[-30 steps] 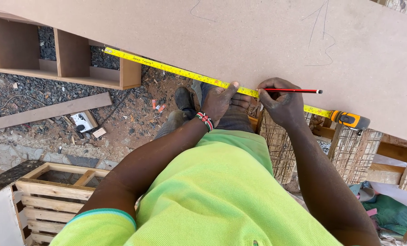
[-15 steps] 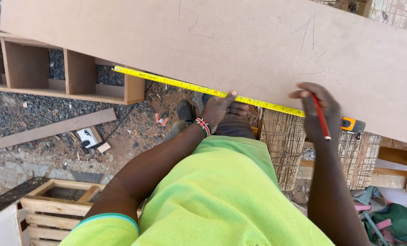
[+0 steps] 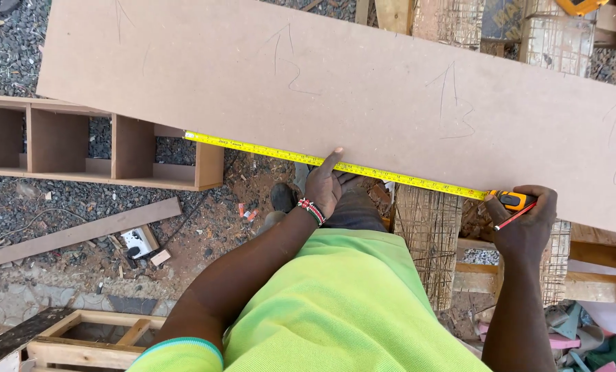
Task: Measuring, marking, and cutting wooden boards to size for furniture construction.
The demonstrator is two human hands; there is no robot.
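**Tape stretched along the board's near edge**

My left hand (image 3: 327,187) rests at the near edge of the long brown board (image 3: 363,89), forefinger stretched out and pressing the yellow tape measure (image 3: 335,165) flat against that edge; the other fingers are curled loosely and hold nothing. A beaded bracelet (image 3: 311,211) sits on that wrist.

My right hand (image 3: 525,224) has its grip closed around the tape's orange case (image 3: 513,200) at the right end of the blade, and a red pencil (image 3: 511,218) is pinched in the same grip, slanting across the fingers.

The blade runs along the board's near edge from its left end, above the open shelf unit (image 3: 101,148), to the case. The board bears faint pencilled marks. Below it lie gravel, a loose plank (image 3: 80,234) and a wire-mesh panel (image 3: 432,241) beside my green shirt (image 3: 342,310).
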